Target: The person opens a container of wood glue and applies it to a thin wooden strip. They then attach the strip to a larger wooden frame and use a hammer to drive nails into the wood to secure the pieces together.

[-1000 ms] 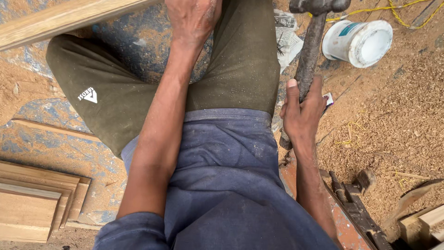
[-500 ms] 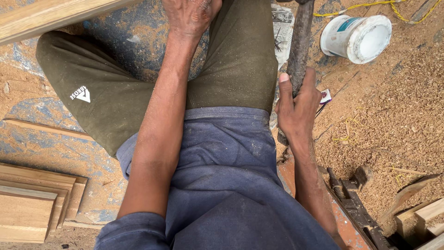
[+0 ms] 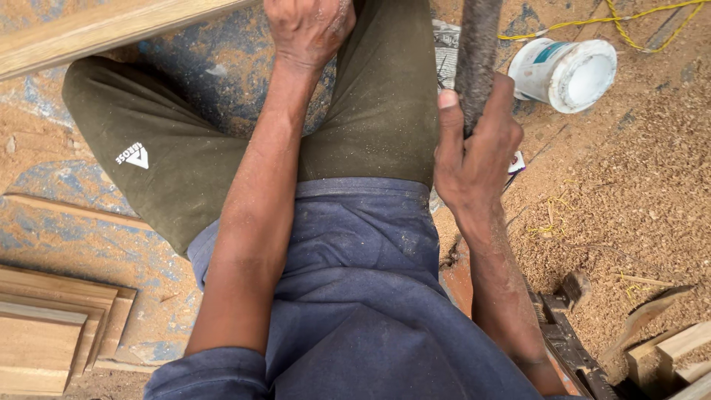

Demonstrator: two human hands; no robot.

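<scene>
Fingers of the right hand (image 3: 474,148) are curled tight round a dark, rough hammer handle (image 3: 478,52), right of centre in the frame, thumb laid up along the shaft. The handle runs up out of the top edge, so its head is out of sight now; a second ago the metal head showed at the top of the picture and the hand sat lower on the shaft. Since then the view has closed in and the gripping hand appears higher and larger.

The left hand (image 3: 307,30) sits at top centre, pressed down on the knee of the olive trousers (image 3: 370,111), its fingertips cut off by the frame edge, so how far they are spread cannot be told; it holds nothing that shows. It has kept much the same place across the three pictures.

A white plastic tub (image 3: 566,70) lies on its side at upper right on the sawdust floor (image 3: 637,192), just right of the handle, with a yellow cord (image 3: 592,22) above it. A pale wooden plank (image 3: 96,33) crosses the upper left corner. Stacked wooden boards (image 3: 44,333) lie at lower left, and more wood offcuts (image 3: 674,348) at lower right.
</scene>
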